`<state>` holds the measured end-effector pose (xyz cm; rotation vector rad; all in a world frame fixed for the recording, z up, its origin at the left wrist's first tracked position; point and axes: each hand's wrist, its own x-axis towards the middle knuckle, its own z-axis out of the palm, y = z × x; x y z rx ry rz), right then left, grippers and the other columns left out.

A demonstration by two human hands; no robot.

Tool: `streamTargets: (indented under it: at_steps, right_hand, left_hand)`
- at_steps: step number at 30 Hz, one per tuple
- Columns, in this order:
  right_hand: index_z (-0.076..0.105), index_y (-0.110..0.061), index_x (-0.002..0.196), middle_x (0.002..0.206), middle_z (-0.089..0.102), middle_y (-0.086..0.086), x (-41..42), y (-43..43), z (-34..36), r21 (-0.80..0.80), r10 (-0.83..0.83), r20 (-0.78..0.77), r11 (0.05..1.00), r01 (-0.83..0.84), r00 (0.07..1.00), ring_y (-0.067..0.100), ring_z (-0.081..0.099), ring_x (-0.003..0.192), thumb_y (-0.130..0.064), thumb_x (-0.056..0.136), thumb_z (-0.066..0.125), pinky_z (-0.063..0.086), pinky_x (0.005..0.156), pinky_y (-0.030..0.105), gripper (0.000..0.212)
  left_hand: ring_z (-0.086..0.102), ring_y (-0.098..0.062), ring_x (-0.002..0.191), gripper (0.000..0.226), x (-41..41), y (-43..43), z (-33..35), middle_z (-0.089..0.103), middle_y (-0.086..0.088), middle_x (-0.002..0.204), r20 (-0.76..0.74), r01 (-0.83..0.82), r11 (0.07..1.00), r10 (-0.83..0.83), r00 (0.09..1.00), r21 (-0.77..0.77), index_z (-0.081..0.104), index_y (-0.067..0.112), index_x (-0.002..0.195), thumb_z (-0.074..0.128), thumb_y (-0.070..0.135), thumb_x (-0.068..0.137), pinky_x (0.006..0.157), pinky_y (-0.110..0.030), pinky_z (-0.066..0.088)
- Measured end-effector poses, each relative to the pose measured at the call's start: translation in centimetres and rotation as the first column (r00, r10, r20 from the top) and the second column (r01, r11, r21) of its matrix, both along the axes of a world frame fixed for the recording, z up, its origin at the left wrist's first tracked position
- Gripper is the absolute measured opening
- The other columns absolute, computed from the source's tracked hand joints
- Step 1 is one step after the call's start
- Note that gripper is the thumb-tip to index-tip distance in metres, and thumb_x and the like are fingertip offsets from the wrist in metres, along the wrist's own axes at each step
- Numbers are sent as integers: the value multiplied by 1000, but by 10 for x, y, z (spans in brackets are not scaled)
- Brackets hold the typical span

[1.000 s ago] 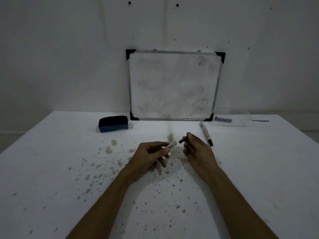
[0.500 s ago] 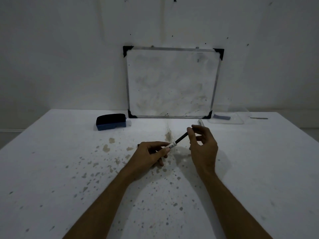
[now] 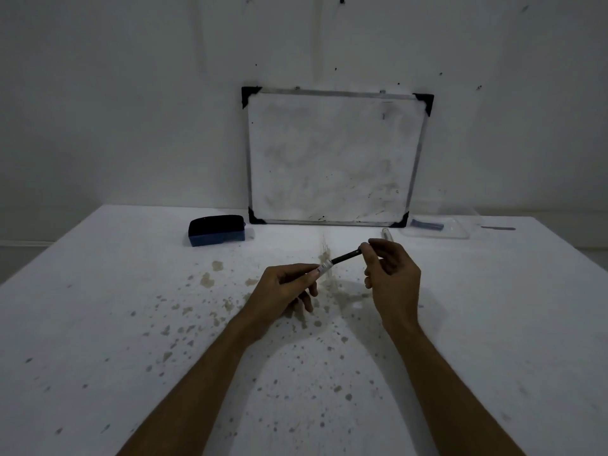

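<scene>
Well, the eraser (image 3: 217,230) sat near the far edge of the surface (image 3: 98,324), out of the way. The left hand (image 3: 286,287) curled around the marker (image 3: 324,267) to keep it steady, just above the middle of the surface. The whiteboard (image 3: 335,159) leaned on the wall (image 3: 131,110) at the far edge, ready for drawing. The right hand (image 3: 391,278) pinched the black cap (image 3: 345,257) at the marker's tip, so I think the cap was being pushed on or pulled off.
</scene>
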<state>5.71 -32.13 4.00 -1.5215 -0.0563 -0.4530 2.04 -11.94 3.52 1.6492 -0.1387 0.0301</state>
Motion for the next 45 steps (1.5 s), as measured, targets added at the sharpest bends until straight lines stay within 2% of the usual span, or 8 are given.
streamTargets:
  at_steps: [9, 18, 23, 27, 33, 38, 42, 45]
  right_hand:
    - [71, -21, 106, 94, 75, 2, 7, -17, 3, -45, 75, 14, 996, -74, 997, 18, 58, 58, -22, 92, 76, 51, 53, 26, 16]
    - [73, -18, 106, 91, 75, 3, 7, -12, -1, -59, 105, -7, 993, -105, 994, 16, 60, 57, -25, 91, 77, 52, 56, 30, 17]
    - [77, -19, 105, 85, 75, 0, 0, 0, -1, -73, 139, 21, 988, -137, 990, 11, 62, 59, -23, 93, 74, 52, 55, 26, 12]
    - [76, -23, 115, 96, 74, -4, -6, 18, -10, -225, 213, 38, 954, -199, 976, 11, 66, 75, -29, 99, 64, 55, 65, 25, 21]
    - [68, -29, 128, 109, 70, -7, -14, 33, -13, -319, 303, 44, 907, -274, 952, 7, 65, 81, -30, 105, 52, 57, 72, 21, 28]
    - [68, -32, 124, 116, 66, -15, -9, 53, -11, -525, 342, -67, 786, -325, 937, 6, 63, 85, -30, 99, 64, 53, 77, 20, 25]
    - [60, -27, 141, 132, 56, -3, 1, 93, -11, -796, 383, -80, 531, -290, 920, 8, 58, 94, -40, 98, 63, 45, 85, 20, 45]
    - [65, -24, 136, 125, 58, 3, 6, 118, -16, -873, 374, -90, 416, -254, 923, 19, 62, 105, -40, 99, 60, 48, 86, 25, 41]
  left_hand:
    - [67, -19, 59, 29, -1, -10, -8, 76, -4, 80, 27, -67, 996, 66, 997, 51, 74, 16, 125, 66, 27, 99, 51, -20, 51]
    - [70, -20, 68, 31, -2, -9, -11, 81, -4, 89, 66, -57, 996, 52, 996, 73, 75, 27, 123, 75, 29, 92, 65, -28, 61]
    - [64, -26, 58, 28, -3, -10, -8, 78, -6, 83, 77, -95, 995, 92, 993, 28, 76, 18, 122, 68, 27, 97, 50, -27, 54]
    - [66, -23, 51, 21, -1, -7, -4, 75, -1, 73, 114, -133, 988, 124, 986, 75, 80, 19, 98, 63, 31, 101, 44, -26, 46]
    - [64, -25, 55, 22, -3, 15, 11, 74, -6, 82, 102, -181, 983, 176, 979, 38, 77, 23, 114, 63, 33, 100, 42, -27, 47]
    - [60, -19, 56, 21, -5, 66, 15, 74, -3, 78, 119, -379, 925, 375, 919, 10, 77, 17, 113, 65, 29, 100, 48, -20, 45]
    - [57, -17, 53, 25, -5, 81, -1, 74, -1, 78, 76, -490, 870, 493, 867, -52, 77, 13, 111, 67, 33, 99, 48, -27, 46]
    - [58, -16, 54, 26, -3, 81, -2, 74, -1, 79, 63, -499, 865, 502, 863, -58, 75, 11, 113, 66, 32, 100, 46, -27, 46]
